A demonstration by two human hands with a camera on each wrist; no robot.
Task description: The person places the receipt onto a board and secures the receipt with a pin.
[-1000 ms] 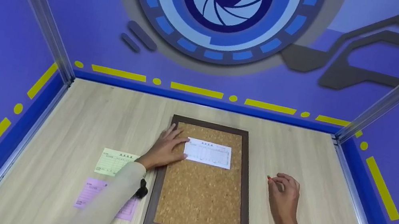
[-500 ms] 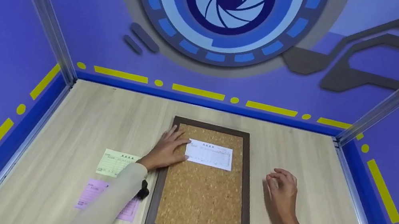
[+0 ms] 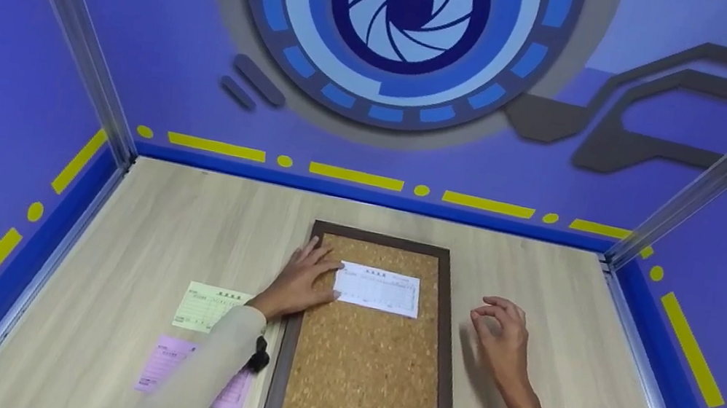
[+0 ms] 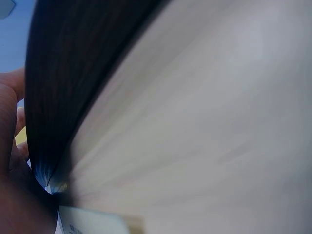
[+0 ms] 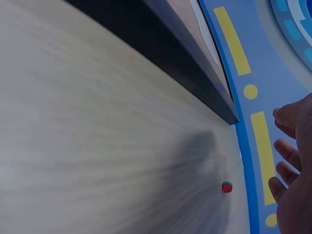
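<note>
Here's the left hand [image 3: 300, 283], reaching in over the dark brown wooden frame [image 3: 276, 389] with its fingers loosely spread, thumb and a fingertip at the left edge of a white rectangular printed paper slip [image 3: 377, 290]. That slip lies flat on the upper part of the tan cork panel [image 3: 365, 370], inside the frame, and I'd judge the touch at two points is there to stop it sliding or turning.

Across on the right, the right hand [image 3: 507, 340] hangs over the pale wood-grain counter [image 3: 585, 359], just clear of the frame. Its fingers are bent, thumb and forefinger drawn narrow, nearly tip to tip; whether something tiny sits between them, I can't tell! From the right wrist, a small red-and-green thing [image 5: 227, 187] shows against the counter, apart from the fingers in sight; it seems to rest there, probably placed for easy reach.

Over to the left, a pale green printed paper slip [image 3: 195, 306] and a purple printed paper slip [image 3: 163, 364] lie on the counter, one nearer the person than the other, the beige sleeve [image 3: 193, 364] covering part of each. Set beside the frame, they seem parked to leave the cork free.
</note>
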